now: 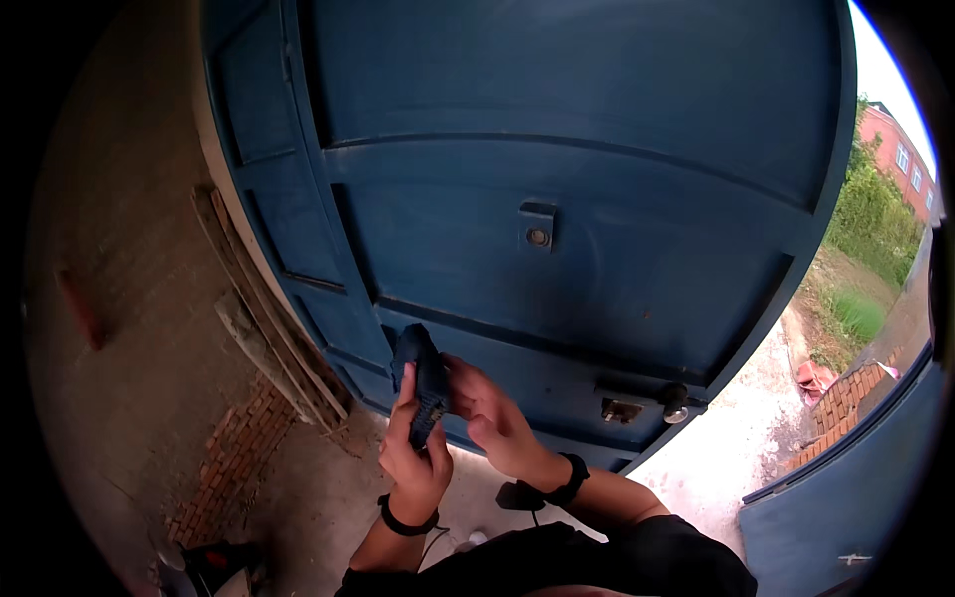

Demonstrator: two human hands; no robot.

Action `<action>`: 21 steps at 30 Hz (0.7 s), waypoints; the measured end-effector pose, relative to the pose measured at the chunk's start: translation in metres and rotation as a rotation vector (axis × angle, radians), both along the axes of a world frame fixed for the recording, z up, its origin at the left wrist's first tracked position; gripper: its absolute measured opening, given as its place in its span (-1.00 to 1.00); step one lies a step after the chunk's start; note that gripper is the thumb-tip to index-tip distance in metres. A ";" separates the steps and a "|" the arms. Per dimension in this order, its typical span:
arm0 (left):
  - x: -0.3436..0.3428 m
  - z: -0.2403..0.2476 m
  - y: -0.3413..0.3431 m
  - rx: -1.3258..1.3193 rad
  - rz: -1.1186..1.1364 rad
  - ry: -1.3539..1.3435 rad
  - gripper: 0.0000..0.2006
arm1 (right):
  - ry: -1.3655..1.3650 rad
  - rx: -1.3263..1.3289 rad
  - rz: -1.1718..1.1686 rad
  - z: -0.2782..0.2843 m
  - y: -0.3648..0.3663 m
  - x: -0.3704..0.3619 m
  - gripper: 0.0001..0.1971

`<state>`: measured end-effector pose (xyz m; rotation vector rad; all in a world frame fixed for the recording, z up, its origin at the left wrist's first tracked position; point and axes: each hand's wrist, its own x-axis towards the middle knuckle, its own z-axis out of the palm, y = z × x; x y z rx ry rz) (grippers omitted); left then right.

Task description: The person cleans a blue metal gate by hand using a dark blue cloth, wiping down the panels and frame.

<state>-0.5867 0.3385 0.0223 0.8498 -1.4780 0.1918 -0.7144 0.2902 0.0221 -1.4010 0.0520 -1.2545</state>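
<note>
Left grip (416,468): clasped, one digit pointing upward. Right grip (502,428): just right of the left grip, fingers reaching toward it. Left forearm (382,547): below its grip, rising steeply. Right forearm (619,499): below and right of its grip, slanting.

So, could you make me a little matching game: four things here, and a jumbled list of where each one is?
1. Dark object
2. Round knob
3. Long boards
4. Red building

A. Left of the blue door
B. Outdoors, beyond the door's right edge
C. In the left hand's grip
D. Low on the door, toward its right side

Pairs: 1-C, 2-D, 3-A, 4-B
</note>
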 end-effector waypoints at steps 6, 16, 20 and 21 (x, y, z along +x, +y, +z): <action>0.014 0.034 -0.043 -0.149 -0.176 -0.371 -0.69 | 0.210 -0.223 -0.542 0.089 -0.014 -0.022 -0.60; -0.012 0.086 -0.073 0.416 -1.072 0.673 -0.66 | 0.696 -0.652 -1.146 0.165 -0.012 -0.065 -0.62; -0.038 0.117 -0.093 0.258 -0.793 0.444 -0.89 | 0.673 -1.146 -1.701 0.152 -0.009 -0.074 -0.52; -0.044 0.125 -0.099 0.263 -0.782 0.323 -0.91 | 0.680 -1.368 -1.690 0.146 -0.009 -0.079 -0.49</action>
